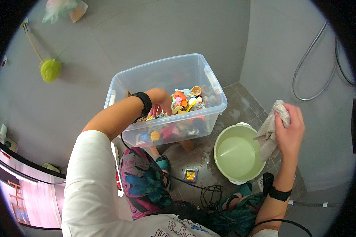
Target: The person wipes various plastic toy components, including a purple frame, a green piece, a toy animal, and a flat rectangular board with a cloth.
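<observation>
A clear plastic storage bin holds a heap of small mixed toys, among them orange, yellow and pink pieces. Into its near left part reaches my left hand; the fingertips are hidden among the toys, so whether they hold one does not show. My right hand grips a bunched beige cloth, raised at the right side of a pale green basin with shallow water in it. On the wet floor between bin and basin lies a small square toy piece with a yellow faceted centre.
Black cable lies coiled on the tiled floor near my feet. A shower hose hangs on the right wall. On the left wall hangs a green bath puff on a stick. A white long-handled item is beside my knee.
</observation>
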The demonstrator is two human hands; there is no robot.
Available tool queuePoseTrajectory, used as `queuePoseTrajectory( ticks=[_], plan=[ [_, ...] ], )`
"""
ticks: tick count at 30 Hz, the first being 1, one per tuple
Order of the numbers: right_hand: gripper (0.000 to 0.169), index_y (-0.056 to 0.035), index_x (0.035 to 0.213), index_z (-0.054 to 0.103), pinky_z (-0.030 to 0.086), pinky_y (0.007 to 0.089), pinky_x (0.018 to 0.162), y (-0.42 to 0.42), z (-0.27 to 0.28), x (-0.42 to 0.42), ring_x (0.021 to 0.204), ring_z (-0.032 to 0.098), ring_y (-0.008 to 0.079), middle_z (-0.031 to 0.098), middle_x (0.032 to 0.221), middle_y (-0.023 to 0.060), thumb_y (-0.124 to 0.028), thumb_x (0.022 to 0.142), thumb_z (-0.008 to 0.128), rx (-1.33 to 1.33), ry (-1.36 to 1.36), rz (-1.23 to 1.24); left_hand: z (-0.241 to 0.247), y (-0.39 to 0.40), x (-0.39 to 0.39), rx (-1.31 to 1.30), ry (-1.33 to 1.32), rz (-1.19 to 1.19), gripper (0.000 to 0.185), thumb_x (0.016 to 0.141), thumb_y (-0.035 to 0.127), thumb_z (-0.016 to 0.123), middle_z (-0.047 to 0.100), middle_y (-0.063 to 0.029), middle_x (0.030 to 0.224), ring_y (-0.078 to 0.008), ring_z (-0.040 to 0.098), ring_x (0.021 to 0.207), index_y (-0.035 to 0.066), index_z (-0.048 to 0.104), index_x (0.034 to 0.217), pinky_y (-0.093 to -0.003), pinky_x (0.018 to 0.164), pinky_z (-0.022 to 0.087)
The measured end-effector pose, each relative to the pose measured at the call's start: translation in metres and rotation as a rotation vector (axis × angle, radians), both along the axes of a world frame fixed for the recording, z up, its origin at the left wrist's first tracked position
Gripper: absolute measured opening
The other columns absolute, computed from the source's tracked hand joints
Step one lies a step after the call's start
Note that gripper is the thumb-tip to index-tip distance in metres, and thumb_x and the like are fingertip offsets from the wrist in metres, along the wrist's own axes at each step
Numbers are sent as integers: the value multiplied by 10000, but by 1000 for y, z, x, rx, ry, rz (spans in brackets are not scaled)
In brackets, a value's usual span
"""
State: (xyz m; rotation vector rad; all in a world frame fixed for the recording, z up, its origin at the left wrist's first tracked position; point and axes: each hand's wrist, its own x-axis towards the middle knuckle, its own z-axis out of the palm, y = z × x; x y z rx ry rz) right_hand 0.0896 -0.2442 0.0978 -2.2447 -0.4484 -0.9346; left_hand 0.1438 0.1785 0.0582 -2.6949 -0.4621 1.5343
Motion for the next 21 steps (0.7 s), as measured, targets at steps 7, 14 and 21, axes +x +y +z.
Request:
queuePoseTrajectory(
  ticks=[7,14,21],
  plan=[
    [275,-38,1046,642,514,383,842,1,3,-3,956,650,345,641,1031,135,-21,775,689,30,-10,16,-39,10,4,-77,-177,-132,393,780,268,723,720,-170,912,-273,712,738,-58,695,997,-376,658,600],
    [282,-42,1043,636,512,393,842,-2,1,-2,962,650,349,640,1026,137,-25,766,691,13,-34,-4,14,26,10,-363,-381,177,361,881,282,646,716,-173,944,-250,736,730,-45,638,1034,-346,610,626],
    [284,-29,1033,640,508,391,834,1,2,-5,940,650,344,648,1002,146,-49,763,727,117,-11,-21,93,-5,-29,-1094,-787,494,319,1012,232,546,691,-134,957,-199,726,738,-22,535,1204,-285,650,624]
  ],
)
